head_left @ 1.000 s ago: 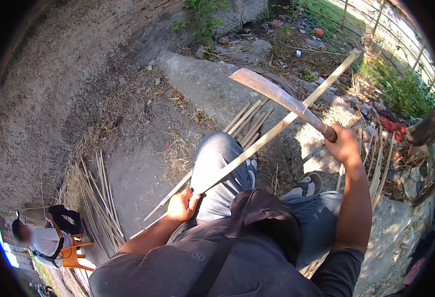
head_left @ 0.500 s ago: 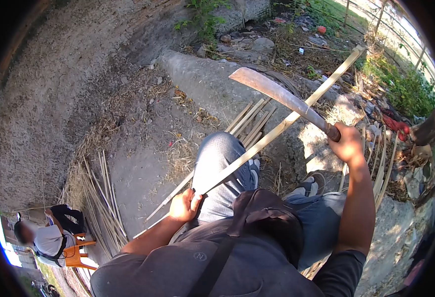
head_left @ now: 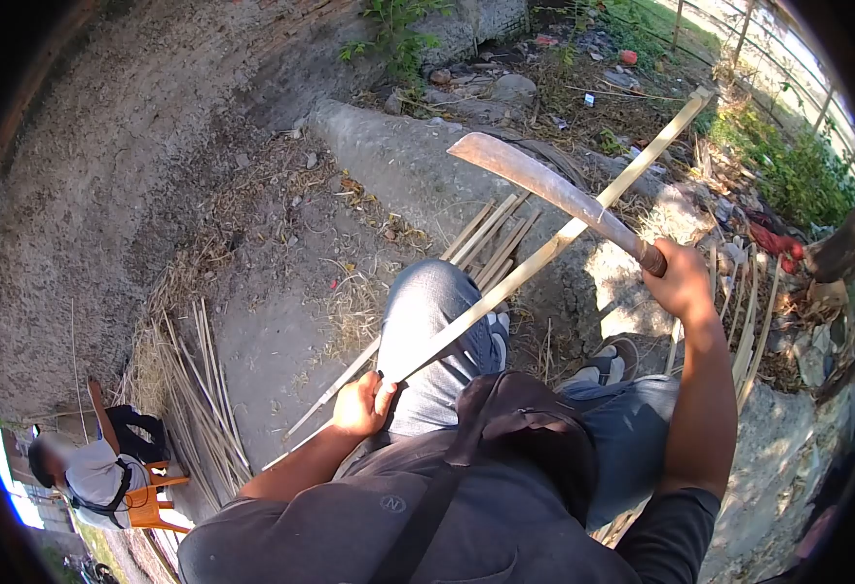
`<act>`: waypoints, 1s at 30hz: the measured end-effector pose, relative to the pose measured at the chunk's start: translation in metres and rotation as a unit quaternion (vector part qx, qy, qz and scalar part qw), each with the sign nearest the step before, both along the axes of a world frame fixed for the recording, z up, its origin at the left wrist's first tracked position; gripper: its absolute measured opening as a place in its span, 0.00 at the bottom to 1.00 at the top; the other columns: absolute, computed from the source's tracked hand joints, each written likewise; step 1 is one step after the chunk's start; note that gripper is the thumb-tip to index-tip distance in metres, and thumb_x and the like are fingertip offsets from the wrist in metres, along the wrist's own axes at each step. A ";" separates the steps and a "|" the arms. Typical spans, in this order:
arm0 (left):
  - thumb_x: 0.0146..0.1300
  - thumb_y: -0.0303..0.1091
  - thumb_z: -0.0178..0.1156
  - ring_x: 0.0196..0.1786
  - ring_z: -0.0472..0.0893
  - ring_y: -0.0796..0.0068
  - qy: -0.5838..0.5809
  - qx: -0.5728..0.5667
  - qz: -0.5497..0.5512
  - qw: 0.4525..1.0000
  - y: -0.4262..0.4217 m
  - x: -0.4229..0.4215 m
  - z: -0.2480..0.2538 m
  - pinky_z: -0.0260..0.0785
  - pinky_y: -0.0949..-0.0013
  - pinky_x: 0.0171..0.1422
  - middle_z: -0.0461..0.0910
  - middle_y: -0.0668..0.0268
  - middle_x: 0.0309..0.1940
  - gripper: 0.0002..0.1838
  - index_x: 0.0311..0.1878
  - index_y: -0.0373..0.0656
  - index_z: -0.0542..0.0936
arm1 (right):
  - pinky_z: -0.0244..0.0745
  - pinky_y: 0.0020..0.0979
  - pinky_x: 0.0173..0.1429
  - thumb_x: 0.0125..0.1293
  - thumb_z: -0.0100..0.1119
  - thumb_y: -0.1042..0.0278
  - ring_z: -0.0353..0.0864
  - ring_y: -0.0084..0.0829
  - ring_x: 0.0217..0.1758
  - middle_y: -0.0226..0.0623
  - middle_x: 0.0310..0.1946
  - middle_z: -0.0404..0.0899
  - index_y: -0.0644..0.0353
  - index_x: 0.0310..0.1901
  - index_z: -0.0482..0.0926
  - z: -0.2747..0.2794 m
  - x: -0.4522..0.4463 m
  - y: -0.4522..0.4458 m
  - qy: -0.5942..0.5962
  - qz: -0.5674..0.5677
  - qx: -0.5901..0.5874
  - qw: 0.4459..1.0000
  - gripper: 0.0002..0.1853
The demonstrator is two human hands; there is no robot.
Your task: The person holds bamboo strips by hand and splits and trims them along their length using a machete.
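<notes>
My right hand (head_left: 683,280) is closed round the handle of a machete (head_left: 535,177), whose long, rust-brown curved blade points up and to the left. A long pale bamboo strip (head_left: 535,263) runs from my left hand (head_left: 362,403) across my knee and up to the right. The blade crosses over the strip beyond the knee; whether the two touch I cannot tell. My left fingers are wrapped round the strip's near end, with the thumb on top. The strip's tail shows again below that hand, at the left forearm.
More bamboo strips (head_left: 496,238) lie by my knee on a concrete slab (head_left: 379,146). Another pile (head_left: 208,389) is on the ground at left. A person (head_left: 96,477) sits on an orange chair (head_left: 150,506). Further strips (head_left: 754,321) and rubbish are at right.
Both my hands, the machete and the strip have hardly moved. The seated person at left has raised an arm, with a thin strip standing near that hand.
</notes>
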State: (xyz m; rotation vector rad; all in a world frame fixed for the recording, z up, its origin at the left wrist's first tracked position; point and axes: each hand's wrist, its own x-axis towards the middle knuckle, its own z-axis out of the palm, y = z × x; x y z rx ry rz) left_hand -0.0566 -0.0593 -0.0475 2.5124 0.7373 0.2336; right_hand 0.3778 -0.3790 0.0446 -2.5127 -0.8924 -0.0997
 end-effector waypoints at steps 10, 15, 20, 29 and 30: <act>0.73 0.52 0.62 0.30 0.83 0.42 0.006 0.001 -0.002 1.000 0.000 0.001 0.002 0.75 0.51 0.36 0.80 0.47 0.23 0.24 0.32 0.38 0.75 | 0.79 0.49 0.44 0.53 0.68 0.66 0.86 0.55 0.37 0.52 0.29 0.84 0.56 0.38 0.84 0.003 -0.002 0.001 -0.006 0.002 -0.001 1.000 0.11; 0.74 0.52 0.62 0.29 0.83 0.42 0.003 -0.004 0.002 1.000 -0.001 0.001 0.002 0.75 0.51 0.35 0.80 0.47 0.22 0.24 0.32 0.37 0.75 | 0.80 0.49 0.45 0.52 0.67 0.67 0.86 0.55 0.38 0.52 0.29 0.84 0.56 0.39 0.85 0.002 -0.001 0.002 -0.020 0.003 0.004 1.000 0.11; 0.74 0.52 0.62 0.29 0.83 0.42 0.010 -0.005 0.006 1.000 -0.002 0.001 0.003 0.76 0.51 0.35 0.80 0.47 0.22 0.25 0.32 0.37 0.75 | 0.81 0.50 0.45 0.53 0.67 0.66 0.86 0.55 0.38 0.52 0.30 0.85 0.55 0.40 0.85 0.001 0.000 0.001 -0.023 0.003 -0.011 1.000 0.12; 0.74 0.53 0.61 0.29 0.84 0.42 0.015 0.001 0.000 1.000 0.000 0.001 0.000 0.76 0.51 0.35 0.80 0.47 0.22 0.25 0.31 0.37 0.75 | 0.80 0.50 0.46 0.53 0.67 0.66 0.86 0.56 0.38 0.52 0.30 0.85 0.56 0.39 0.84 0.000 0.001 0.001 -0.019 -0.004 -0.016 1.000 0.11; 0.74 0.52 0.61 0.29 0.84 0.42 0.016 0.000 0.001 1.000 0.000 0.001 0.000 0.76 0.51 0.35 0.80 0.47 0.22 0.25 0.31 0.37 0.75 | 0.80 0.50 0.46 0.54 0.67 0.66 0.86 0.56 0.38 0.52 0.30 0.84 0.56 0.39 0.84 0.001 0.001 0.001 -0.021 -0.002 -0.017 1.000 0.11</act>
